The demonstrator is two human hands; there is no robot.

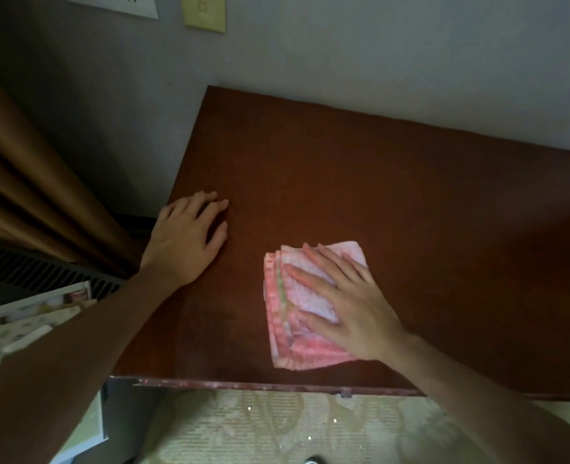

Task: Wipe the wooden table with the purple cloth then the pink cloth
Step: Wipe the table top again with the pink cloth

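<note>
A folded pink terry cloth (305,306) lies flat on the dark reddish-brown wooden table (394,195), low and centre in the frame, near the table's front edge. The right hand (347,303) presses on it with straight, spread fingers. The left hand (186,237) rests palm-down on the bare wood at the table's left edge, fingers relaxed. Brown curtain folds (26,195) hang at the left, a pale yellow wall plate (205,11) sits at top, and patterned beige carpet (277,430) lies below.
</note>
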